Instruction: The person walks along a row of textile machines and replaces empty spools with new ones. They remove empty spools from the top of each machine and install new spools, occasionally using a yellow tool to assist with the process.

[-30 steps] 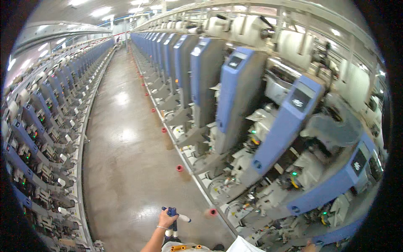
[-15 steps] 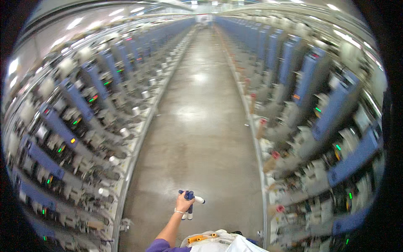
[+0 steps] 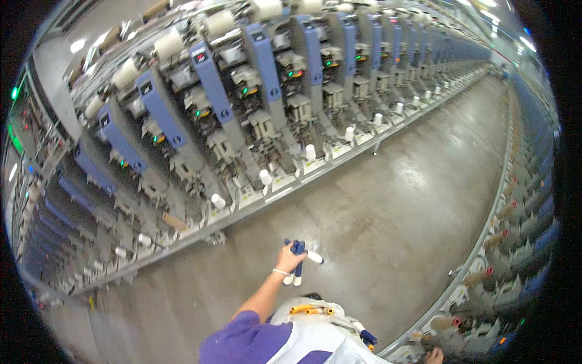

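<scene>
My left hand (image 3: pixel 292 257), with a white band at its wrist, reaches out over the floor and is closed round several dark blue yarn bobbins. One bobbin (image 3: pixel 314 257) with white on it sticks out to the right of the hand, and white-ended ones (image 3: pixel 297 279) hang below it. Low at the right edge of my body, my right hand (image 3: pixel 434 356) shows only in part, close to the right-hand machine row; its fingers are too little seen to read. Yellow tubes (image 3: pixel 311 310) and a dark blue one (image 3: pixel 367 337) sit in the white apron pouch at my front.
A long row of winding machines with blue panels (image 3: pixel 211 85) stands on the left, white yarn packages (image 3: pixel 168 46) above and small white cones (image 3: pixel 310 151) along its lower ledge. A second row (image 3: pixel 506 242) curves along the right. Grey floor (image 3: pixel 388 212) lies between.
My view has swung left, so the left machine row now fills the upper part. The left hand still holds the bobbins. Part of my right hand has come into view at lower right.
</scene>
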Available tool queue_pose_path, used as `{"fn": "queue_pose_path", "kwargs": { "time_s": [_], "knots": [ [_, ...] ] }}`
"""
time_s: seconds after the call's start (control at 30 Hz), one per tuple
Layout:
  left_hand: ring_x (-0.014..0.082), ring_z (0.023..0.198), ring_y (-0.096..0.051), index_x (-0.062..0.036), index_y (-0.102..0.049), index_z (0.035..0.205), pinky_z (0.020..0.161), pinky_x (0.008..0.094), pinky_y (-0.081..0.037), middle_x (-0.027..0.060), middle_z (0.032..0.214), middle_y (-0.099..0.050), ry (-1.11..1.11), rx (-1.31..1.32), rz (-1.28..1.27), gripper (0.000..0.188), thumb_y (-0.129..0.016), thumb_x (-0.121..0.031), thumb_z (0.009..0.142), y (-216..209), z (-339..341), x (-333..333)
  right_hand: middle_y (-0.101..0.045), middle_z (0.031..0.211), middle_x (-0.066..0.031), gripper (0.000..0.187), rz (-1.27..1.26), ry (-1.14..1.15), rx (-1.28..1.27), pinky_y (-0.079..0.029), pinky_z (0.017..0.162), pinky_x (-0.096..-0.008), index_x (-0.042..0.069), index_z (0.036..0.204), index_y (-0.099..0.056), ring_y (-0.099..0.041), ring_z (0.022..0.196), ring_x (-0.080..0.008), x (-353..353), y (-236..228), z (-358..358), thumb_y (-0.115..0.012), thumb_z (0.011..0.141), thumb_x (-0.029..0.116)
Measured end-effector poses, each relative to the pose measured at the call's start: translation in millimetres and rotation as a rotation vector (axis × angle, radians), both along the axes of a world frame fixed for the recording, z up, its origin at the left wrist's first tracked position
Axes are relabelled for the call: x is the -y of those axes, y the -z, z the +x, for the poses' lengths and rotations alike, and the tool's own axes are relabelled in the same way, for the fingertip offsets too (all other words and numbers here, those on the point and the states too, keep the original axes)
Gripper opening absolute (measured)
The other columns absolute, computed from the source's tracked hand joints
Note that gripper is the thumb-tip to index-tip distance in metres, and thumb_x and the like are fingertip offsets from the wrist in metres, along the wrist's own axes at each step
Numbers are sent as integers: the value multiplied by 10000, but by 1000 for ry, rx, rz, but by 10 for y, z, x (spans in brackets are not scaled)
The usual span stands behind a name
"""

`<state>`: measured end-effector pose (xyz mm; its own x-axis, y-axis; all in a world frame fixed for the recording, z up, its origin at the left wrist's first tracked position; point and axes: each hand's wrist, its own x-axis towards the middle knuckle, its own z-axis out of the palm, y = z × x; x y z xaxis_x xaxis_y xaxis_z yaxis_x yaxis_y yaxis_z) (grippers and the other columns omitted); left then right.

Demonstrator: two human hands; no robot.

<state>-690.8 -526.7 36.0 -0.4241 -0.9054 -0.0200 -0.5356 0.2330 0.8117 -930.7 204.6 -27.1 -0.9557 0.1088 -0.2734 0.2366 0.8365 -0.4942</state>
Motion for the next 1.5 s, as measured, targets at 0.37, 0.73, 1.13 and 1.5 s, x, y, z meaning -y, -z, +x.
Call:
{"fn": "queue_pose_path", "kwargs": {
  "time_s": [0.37,0.73,1.13,1.5],
  "knots": [
    [404,1006,-624,-21,-660,1134,914,419,-497,246,1053,-651,-276,191,83,595,-767,-295,617,554,-1170,974,-604,549,-121,282,161,-157,34,-428,402,-346,-20,840,-633,-547,406,-184,1338,-91,-2998,-554,972,216],
    [404,972,-614,-46,-654,1128,869,434,-506,254,1032,-632,-744,205,32,560,-777,-281,635,615,-939,985,-657,1069,-218,275,540,-930,-163,-490,853,-468,-6,1088,-656,-621,1014,-374,4955,-177,-5175,-576,927,202],
    [417,940,-585,28,-645,989,826,464,-484,235,997,-604,-1348,269,191,440,-767,-197,631,1310,742,1194,-715,1010,-109,357,-103,-1791,308,-515,792,-342,25,1153,-663,-676,872,-220,10633,-82,-1399,-579,954,309],
    [311,873,-611,-31,-632,1010,812,383,-493,147,963,-621,-1737,184,101,391,-766,-35,644,1644,2445,2122,-666,971,-49,299,-99,-1571,870,-528,678,-300,61,1179,-633,-631,773,-135,13817,2320,2118,-629,906,182]
  ]
}}
